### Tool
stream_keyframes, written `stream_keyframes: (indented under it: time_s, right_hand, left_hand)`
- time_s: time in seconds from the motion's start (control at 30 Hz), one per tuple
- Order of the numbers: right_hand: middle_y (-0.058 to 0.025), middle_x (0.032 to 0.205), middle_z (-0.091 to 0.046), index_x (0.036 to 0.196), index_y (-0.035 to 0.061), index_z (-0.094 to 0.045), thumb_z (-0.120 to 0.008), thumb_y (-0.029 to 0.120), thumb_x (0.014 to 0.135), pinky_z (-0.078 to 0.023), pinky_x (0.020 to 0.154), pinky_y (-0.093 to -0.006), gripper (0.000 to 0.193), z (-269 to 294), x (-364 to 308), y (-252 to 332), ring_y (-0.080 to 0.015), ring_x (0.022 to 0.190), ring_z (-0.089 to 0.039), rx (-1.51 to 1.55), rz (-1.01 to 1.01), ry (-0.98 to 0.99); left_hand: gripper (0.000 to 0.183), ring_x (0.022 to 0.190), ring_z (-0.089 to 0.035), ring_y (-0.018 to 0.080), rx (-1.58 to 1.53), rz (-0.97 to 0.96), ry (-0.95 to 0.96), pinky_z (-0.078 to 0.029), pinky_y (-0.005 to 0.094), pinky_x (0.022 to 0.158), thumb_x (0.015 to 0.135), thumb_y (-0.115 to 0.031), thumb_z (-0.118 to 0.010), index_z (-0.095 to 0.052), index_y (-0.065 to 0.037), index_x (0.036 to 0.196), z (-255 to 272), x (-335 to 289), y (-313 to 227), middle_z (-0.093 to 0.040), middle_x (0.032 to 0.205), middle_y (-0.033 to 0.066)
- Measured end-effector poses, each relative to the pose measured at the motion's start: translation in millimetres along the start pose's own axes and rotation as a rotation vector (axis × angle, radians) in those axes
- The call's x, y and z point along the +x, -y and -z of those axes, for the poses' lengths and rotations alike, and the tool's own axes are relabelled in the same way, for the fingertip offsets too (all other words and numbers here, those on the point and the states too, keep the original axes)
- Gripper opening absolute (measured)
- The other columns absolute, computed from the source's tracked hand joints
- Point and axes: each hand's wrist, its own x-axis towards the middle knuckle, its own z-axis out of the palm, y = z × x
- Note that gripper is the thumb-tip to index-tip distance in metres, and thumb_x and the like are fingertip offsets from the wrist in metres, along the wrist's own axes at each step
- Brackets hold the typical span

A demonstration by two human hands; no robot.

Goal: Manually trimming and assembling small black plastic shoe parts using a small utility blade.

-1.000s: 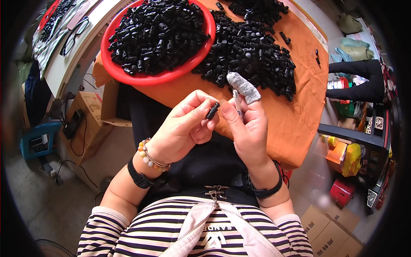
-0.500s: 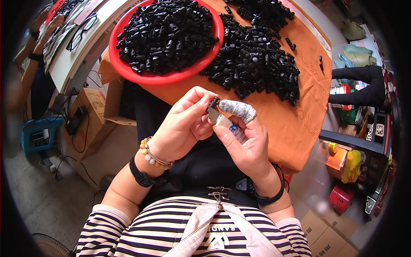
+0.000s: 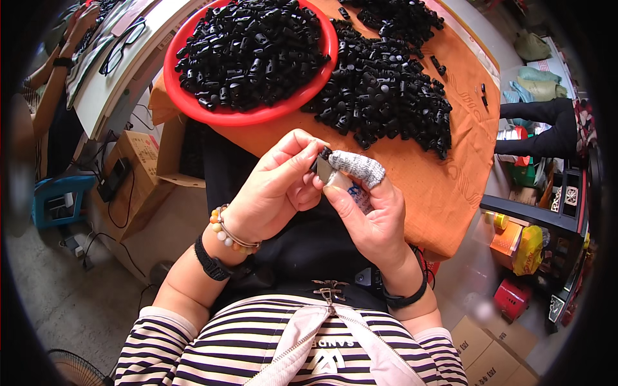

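My left hand (image 3: 278, 172) pinches a small black plastic part (image 3: 325, 154) between thumb and fingertips, in front of my chest. Closed around the white wrapped handle (image 3: 341, 183) of a short blade is my right hand (image 3: 376, 222). A grey knitted sleeve (image 3: 357, 167) covers its index finger. The flat metal blade (image 3: 323, 168) meets the black part, and the sleeved fingertip presses close to it from the right. My fingers hide some of the part, so its exact shape cannot be made out.
A red basin (image 3: 172, 87) heaped with similar black parts stands on the orange tablecloth (image 3: 444, 212). Beside it lies a loose pile of black parts (image 3: 399, 90). Glasses (image 3: 122, 48) rest on a white table, where another person's arms (image 3: 56, 83) reach in. Cardboard boxes (image 3: 135, 174) stand below.
The sleeved index finger and the blade have shifted slightly, the finger now closer against the black part. My left hand keeps its pinch nearly in place. The other person's arms at far left have moved.
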Motion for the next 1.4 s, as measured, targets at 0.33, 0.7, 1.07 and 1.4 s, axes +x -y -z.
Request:
stream_keyframes:
  time_s: [0.33, 0.7, 1.07, 1.4]
  right_hand:
    - [-0.0036, 0.081, -0.062, 0.112, -0.0002, -0.055, -0.061, 0.003, 0.083, -0.041, 0.055, -0.0172, 0.029, 2, 0, -3, -0.0027, 0.063, -0.05, -0.024, -0.014, 0.006]
    - [-0.0092, 0.096, -0.065, 0.115, -0.0032, -0.052, -0.061, 0.003, 0.085, -0.048, 0.074, -0.0206, 0.032, -1, 0, 0, -0.0097, 0.087, -0.061, 0.091, -0.036, 0.027]
    - [-0.0005, 0.091, -0.058, 0.116, -0.0016, -0.052, -0.058, 0.009, 0.089, -0.04, 0.071, -0.0167, 0.03, 12, 2, -6, -0.0031, 0.079, -0.049, 0.068, -0.121, -0.08]
    - [-0.0052, 0.103, -0.059, 0.118, -0.0026, -0.05, -0.061, 0.011, 0.087, -0.043, 0.08, -0.0216, 0.035, 22, 22, -31, -0.0079, 0.088, -0.053, 0.024, -0.096, -0.305]
  left_hand:
    - [0.012, 0.052, -0.037, 0.001, 0.002, -0.032, 0.054, -0.029, 0.0177, 0.048, 0.095, -0.021, -0.048, -0.05, -0.012, 0.103, 3, 2, 3, -0.05, 0.069, -0.0057]
    - [0.014, 0.059, -0.044, -0.0006, -0.035, -0.008, 0.072, -0.032, 0.0166, 0.05, 0.095, -0.022, -0.047, -0.05, -0.013, 0.106, 8, 1, 5, -0.051, 0.072, -0.0059]
    - [0.029, 0.07, -0.057, 0.0107, 0.088, -0.493, -0.194, -0.05, 0.0229, 0.061, 0.095, -0.014, -0.042, -0.042, -0.005, 0.122, 39, -1, -45, -0.058, 0.098, 0.012]
    - [0.038, 0.084, -0.061, 0.0189, 0.115, -0.522, -0.106, -0.052, 0.0278, 0.071, 0.094, -0.012, -0.041, -0.035, -0.005, 0.131, 42, -1, -59, -0.057, 0.109, 0.017]
